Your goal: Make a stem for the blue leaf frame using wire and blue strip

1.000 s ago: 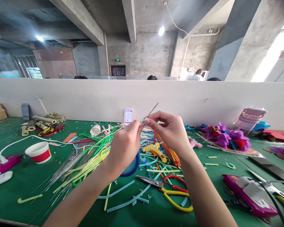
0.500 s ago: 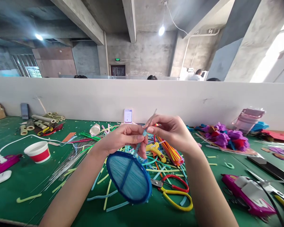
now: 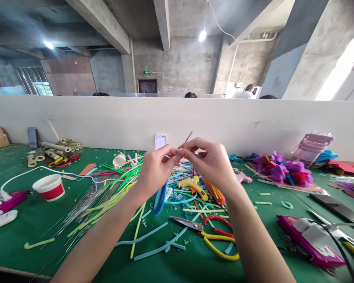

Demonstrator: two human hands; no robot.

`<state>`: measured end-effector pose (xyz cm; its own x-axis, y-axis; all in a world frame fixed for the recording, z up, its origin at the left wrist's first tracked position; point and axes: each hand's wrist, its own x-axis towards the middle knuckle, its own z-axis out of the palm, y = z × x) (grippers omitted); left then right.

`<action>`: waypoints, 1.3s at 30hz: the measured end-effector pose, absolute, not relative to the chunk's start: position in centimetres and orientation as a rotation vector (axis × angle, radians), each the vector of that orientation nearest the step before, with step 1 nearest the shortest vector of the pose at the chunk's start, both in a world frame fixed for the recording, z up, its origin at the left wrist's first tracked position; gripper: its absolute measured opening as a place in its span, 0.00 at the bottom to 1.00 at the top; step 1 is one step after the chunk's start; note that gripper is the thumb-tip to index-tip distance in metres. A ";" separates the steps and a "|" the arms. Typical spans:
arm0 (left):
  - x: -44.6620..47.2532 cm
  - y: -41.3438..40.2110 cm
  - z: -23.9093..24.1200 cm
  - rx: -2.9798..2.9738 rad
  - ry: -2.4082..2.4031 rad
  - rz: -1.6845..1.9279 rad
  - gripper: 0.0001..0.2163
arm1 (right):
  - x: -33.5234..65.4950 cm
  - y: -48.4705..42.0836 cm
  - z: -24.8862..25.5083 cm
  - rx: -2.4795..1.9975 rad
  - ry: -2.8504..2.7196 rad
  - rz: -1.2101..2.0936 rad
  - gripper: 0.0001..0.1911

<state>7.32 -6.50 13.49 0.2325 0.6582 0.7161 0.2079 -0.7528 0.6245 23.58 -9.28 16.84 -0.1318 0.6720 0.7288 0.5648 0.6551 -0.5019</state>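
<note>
Both hands meet above the middle of the table, fingertips pinched together on a thin wire stem. The stem's bare wire end [image 3: 189, 137] sticks up beyond the fingers of my right hand [image 3: 211, 160], which is closed on it. My left hand [image 3: 153, 169] is closed just beside it, its thumb and forefinger touching the right fingertips. Below my left hand hangs a blue oval fan-like piece [image 3: 159, 200], turned edge-on and partly hidden by the hand. Where it joins the stem is covered by my fingers.
Red-and-yellow scissors [image 3: 206, 232] lie among blue strips [image 3: 153, 251]. Behind them are a yellow glue gun [image 3: 191, 184] and coloured pipe cleaners. A paper cup [image 3: 49, 188] stands left; a magenta power strip [image 3: 311, 243] lies right. A white partition [image 3: 106, 122] closes the back.
The blue oval has swung from facing me to edge-on, largely behind my left hand. Both hands have turned, and the wire end now leans a bit more to the right.
</note>
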 end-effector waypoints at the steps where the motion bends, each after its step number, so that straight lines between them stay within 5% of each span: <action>1: 7.2 -6.4 13.6 2.070 0.754 1.494 0.09 | 23.7 -9.2 16.9 -0.983 -1.823 0.134 0.07; 12: 5.9 -5.5 14.5 1.711 0.406 0.923 0.09 | 24.7 -9.0 17.2 -0.926 -1.889 0.294 0.09; 20: 5.7 -5.3 14.5 1.584 0.378 0.864 0.09 | 24.7 -7.5 16.3 -0.705 -1.819 0.743 0.13; 31: 7.1 -5.8 13.5 2.161 0.951 1.515 0.07 | 23.4 -7.4 15.9 -0.947 -1.827 0.210 0.05; 39: 6.1 -5.3 14.1 2.142 0.747 1.397 0.10 | 22.9 -7.1 15.6 -0.978 -1.729 0.224 0.07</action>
<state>6.07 -5.27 14.05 0.3324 0.6662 0.6676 0.1846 -0.7401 0.6467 22.89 -7.05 15.61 -0.0767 0.7010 0.7090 0.4971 0.6433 -0.5823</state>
